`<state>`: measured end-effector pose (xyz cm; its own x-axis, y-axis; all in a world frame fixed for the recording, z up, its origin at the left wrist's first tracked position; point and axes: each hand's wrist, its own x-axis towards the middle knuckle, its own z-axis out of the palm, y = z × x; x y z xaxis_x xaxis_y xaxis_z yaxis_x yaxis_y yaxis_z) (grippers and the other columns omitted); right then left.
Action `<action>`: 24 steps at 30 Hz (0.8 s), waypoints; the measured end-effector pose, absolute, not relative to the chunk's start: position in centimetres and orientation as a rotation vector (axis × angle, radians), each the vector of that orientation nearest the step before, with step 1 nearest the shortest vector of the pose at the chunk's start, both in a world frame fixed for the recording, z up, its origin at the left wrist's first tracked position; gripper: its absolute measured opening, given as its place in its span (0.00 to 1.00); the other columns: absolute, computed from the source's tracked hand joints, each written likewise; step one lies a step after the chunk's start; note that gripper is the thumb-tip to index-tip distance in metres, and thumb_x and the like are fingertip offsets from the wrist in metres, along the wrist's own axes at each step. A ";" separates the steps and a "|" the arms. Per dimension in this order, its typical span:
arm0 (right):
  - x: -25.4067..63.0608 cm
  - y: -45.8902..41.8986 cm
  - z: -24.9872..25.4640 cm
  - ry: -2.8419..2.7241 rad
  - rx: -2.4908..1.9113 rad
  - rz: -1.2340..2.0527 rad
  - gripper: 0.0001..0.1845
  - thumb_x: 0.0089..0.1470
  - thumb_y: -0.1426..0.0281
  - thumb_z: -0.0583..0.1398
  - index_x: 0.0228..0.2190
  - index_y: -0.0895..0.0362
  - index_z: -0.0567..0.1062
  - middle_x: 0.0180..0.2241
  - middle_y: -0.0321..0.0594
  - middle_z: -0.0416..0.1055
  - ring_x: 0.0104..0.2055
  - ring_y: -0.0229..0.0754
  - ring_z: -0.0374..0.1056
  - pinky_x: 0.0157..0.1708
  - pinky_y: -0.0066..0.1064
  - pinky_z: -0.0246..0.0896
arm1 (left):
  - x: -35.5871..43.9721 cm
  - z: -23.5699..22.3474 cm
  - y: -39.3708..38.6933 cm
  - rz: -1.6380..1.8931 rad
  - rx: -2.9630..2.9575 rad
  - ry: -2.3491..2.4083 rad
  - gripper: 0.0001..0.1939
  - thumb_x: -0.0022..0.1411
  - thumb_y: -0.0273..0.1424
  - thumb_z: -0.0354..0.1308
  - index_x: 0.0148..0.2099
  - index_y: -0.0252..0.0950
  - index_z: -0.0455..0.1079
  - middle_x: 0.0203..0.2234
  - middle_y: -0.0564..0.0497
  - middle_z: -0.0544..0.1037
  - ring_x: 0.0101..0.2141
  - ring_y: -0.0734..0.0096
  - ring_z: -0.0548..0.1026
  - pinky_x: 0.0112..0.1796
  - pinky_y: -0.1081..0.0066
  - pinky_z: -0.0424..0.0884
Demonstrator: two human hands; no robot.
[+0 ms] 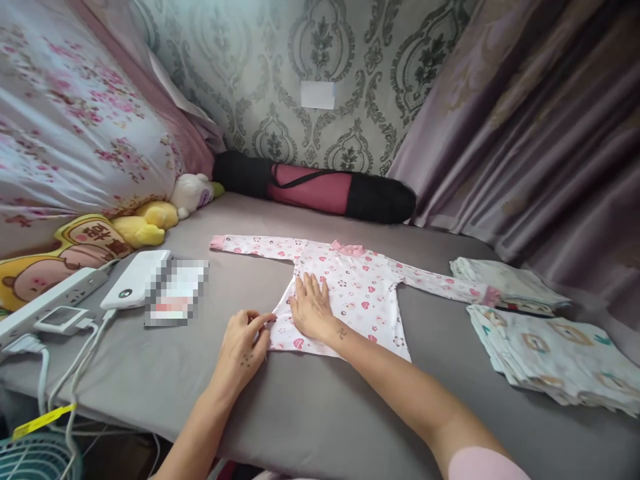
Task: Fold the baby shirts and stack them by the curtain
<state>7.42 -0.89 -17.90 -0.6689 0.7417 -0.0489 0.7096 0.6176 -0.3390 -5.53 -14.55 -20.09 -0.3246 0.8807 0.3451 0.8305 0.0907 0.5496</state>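
A small long-sleeved shirt [350, 293], white with pink hearts and little prints, lies spread flat with both sleeves stretched out sideways. Its ruffled pink collar points away from me, and the cuffs are pink. My left hand [245, 343] pinches the shirt's left side edge near the lower hem, thumb and forefinger together. Flat on the body of the shirt, left of its middle, rests my right hand [313, 310] with fingers spread. The right cuff touches the folded clothes [510, 283] on the right.
Another folded stack of printed cloth [565, 357] lies nearer on the right. At left are a power strip [55, 303], a white power bank [133, 280], cables and plush toys [143, 225]. A black and red rolled bag [315, 189] lies along the wall, between curtains.
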 end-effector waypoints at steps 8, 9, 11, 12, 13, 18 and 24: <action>12.0 -6.8 -16.9 -2.797 -0.983 0.698 0.35 0.68 0.57 0.43 0.67 0.66 0.53 0.71 0.56 0.37 0.72 0.56 0.30 0.69 0.54 0.24 | -6.4 -20.6 -14.3 1.011 1.797 2.278 0.20 0.62 0.35 0.47 0.46 0.41 0.79 0.38 0.45 0.73 0.40 0.60 0.73 0.46 0.59 0.70; 12.7 -7.6 -16.8 -2.805 -0.946 0.726 0.35 0.68 0.57 0.43 0.67 0.65 0.52 0.71 0.55 0.38 0.73 0.55 0.30 0.69 0.53 0.24 | -6.5 -20.6 -14.3 1.003 1.800 2.279 0.20 0.62 0.35 0.47 0.45 0.41 0.80 0.38 0.45 0.73 0.40 0.60 0.73 0.46 0.58 0.71; 14.3 -8.8 -16.1 -2.831 -0.863 0.819 0.36 0.67 0.56 0.45 0.68 0.64 0.50 0.71 0.54 0.37 0.73 0.53 0.29 0.69 0.52 0.23 | -6.7 -20.6 -14.1 0.979 1.803 2.277 0.21 0.61 0.36 0.47 0.45 0.41 0.80 0.38 0.45 0.74 0.40 0.59 0.74 0.46 0.58 0.71; 15.1 -9.2 -15.6 -2.849 -0.806 0.879 0.36 0.67 0.55 0.47 0.68 0.63 0.50 0.71 0.54 0.36 0.73 0.52 0.29 0.69 0.52 0.24 | -6.8 -20.5 -14.1 0.961 1.806 2.272 0.21 0.61 0.37 0.47 0.45 0.41 0.80 0.38 0.44 0.75 0.40 0.58 0.74 0.46 0.57 0.71; 16.1 -9.3 -15.0 -2.869 -0.728 0.945 0.36 0.66 0.55 0.48 0.67 0.61 0.53 0.71 0.53 0.37 0.73 0.52 0.29 0.69 0.52 0.26 | -6.9 -20.4 -14.1 0.939 1.805 2.263 0.21 0.60 0.38 0.48 0.45 0.41 0.80 0.38 0.44 0.75 0.40 0.58 0.75 0.46 0.57 0.72; 22.0 -5.5 -11.5 -2.851 -0.350 1.515 0.20 0.63 0.61 0.56 0.53 0.53 0.76 0.56 0.39 0.72 0.60 0.42 0.65 0.60 0.30 0.56 | -8.6 -19.0 -14.2 0.800 1.712 2.121 0.23 0.60 0.49 0.52 0.45 0.42 0.80 0.39 0.45 0.78 0.39 0.59 0.77 0.35 0.67 0.75; 26.8 4.2 -11.9 -2.335 -1.267 1.071 0.23 0.67 0.65 0.47 0.55 0.54 0.74 0.53 0.41 0.74 0.54 0.44 0.70 0.54 0.36 0.63 | -8.0 -15.6 -9.9 0.751 1.708 2.109 0.24 0.61 0.52 0.51 0.47 0.41 0.76 0.40 0.46 0.80 0.30 0.63 0.78 0.32 0.68 0.75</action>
<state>26.82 4.19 -11.93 -0.5781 0.8096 -0.1017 0.6051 0.3417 -0.7191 -7.98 -9.91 -15.64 -0.2309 0.9701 0.0750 0.7994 0.1452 0.5830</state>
